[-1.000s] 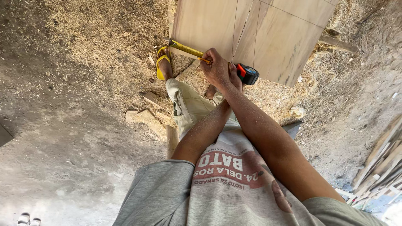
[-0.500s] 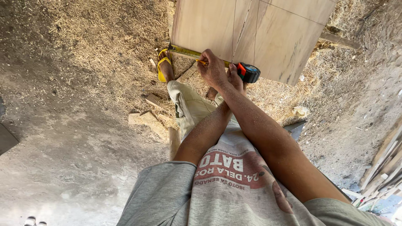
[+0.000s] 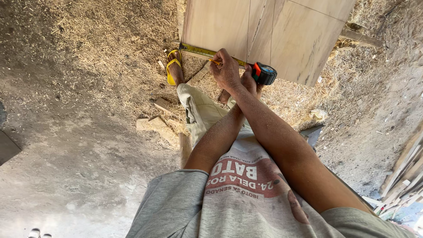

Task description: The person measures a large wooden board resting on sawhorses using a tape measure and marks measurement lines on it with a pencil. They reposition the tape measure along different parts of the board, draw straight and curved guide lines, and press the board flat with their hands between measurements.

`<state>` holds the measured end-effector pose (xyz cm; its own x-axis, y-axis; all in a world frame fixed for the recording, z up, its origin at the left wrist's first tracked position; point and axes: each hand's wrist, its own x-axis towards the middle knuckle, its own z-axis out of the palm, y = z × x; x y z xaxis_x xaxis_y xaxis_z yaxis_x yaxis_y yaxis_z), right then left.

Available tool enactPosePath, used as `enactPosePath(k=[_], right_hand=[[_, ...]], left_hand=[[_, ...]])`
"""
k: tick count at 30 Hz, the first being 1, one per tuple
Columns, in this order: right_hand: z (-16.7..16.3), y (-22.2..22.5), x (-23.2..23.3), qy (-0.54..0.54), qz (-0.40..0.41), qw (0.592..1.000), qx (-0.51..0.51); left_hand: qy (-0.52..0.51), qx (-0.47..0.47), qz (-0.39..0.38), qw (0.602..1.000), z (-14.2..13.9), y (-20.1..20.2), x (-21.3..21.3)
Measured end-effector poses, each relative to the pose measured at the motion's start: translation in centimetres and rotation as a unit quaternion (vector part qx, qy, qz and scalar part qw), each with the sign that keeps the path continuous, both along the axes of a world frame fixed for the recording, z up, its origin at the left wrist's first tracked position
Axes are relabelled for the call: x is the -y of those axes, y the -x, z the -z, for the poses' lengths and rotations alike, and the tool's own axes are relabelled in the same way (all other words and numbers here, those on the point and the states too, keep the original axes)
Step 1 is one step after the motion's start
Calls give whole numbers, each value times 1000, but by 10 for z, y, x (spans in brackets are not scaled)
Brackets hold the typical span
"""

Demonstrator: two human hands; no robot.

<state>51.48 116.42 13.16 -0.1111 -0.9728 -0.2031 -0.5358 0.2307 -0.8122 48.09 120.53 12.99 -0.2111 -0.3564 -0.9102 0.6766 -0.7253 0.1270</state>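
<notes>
A yellow tape measure blade (image 3: 196, 50) lies stretched along the near edge of a pale plywood board (image 3: 269, 31). My right hand (image 3: 227, 70) rests on the blade and pinches a short pencil (image 3: 216, 62) with its tip at the board's edge. My left arm crosses under the right one. My left hand (image 3: 250, 83) grips the black and red tape measure case (image 3: 265, 73) at the blade's right end; the right wrist partly hides it. My foot in a yellow flip-flop (image 3: 173, 67) stands just left of the blade's hooked end.
The ground (image 3: 88, 66) is covered in sawdust and shavings. Small wood offcuts (image 3: 154, 124) lie left of my leg. Stacked timber strips (image 3: 405, 176) sit at the right edge, and a plank (image 3: 359, 39) pokes out behind the board.
My hands and the tape stay at the board's edge. The view has drifted slightly, and the right hand has shifted a little along the blade.
</notes>
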Motion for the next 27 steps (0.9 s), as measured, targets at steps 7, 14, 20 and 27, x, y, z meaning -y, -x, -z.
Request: enactPosePath(k=[7, 14, 20, 27], right_hand=[[-3, 4, 4, -18, -2, 1000, -3], [-8, 8, 3, -5, -2, 1000, 6], [-7, 9, 7, -20, -3, 1000, -3], [-3, 12, 15, -21, -8, 1000, -9]], left_hand=[[9, -4, -5, 1000, -13, 1, 3], [14, -2, -5, 1000, -26, 0, 9], [18, -2, 0, 1000, -27, 1, 14], [23, 5, 6, 1000, -18, 3, 18]])
